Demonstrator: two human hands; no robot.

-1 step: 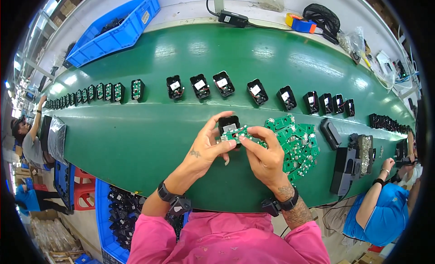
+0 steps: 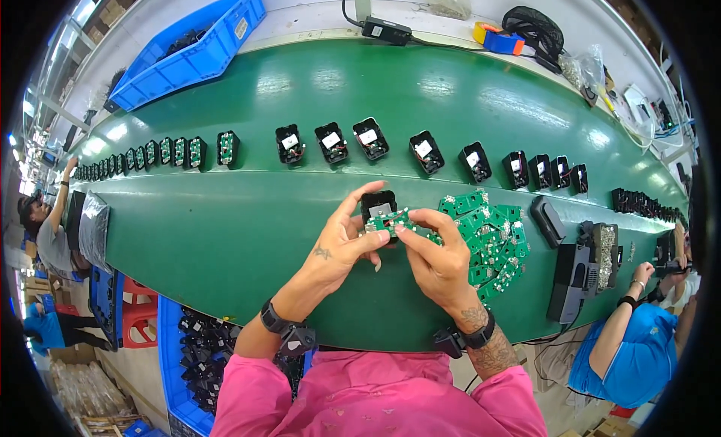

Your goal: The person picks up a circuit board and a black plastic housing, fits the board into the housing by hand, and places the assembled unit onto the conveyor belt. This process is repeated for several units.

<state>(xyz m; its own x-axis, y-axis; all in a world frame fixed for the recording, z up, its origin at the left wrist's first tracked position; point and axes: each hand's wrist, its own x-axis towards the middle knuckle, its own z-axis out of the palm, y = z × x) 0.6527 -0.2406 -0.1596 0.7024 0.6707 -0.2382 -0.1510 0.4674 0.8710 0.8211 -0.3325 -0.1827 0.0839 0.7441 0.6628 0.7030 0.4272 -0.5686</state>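
In front of me, my left hand [image 2: 339, 240] grips a small black plastic housing [image 2: 378, 202] with a pale label inside, its thumb pressing a green circuit board [image 2: 386, 223] at the housing's near end. My right hand [image 2: 439, 260] pinches the right side of that same board between thumb and fingers. Just right of my hands lies a heap of green circuit boards [image 2: 492, 242]. Beyond them stands a spaced row of open black housings, such as this one [image 2: 370, 139], with pale labels inside. Farther left, the housings [image 2: 227, 148] have green boards on top.
A blue crate [image 2: 188, 50] sits at the back left, another blue bin [image 2: 174, 362] of black parts below the table edge. To the right are a grey-black device [image 2: 568, 283] and a black case [image 2: 548, 221]. Co-workers sit at both ends of the green table [image 2: 225, 242].
Both hands hold nearly the same place, with only slight finger shifts on the board.
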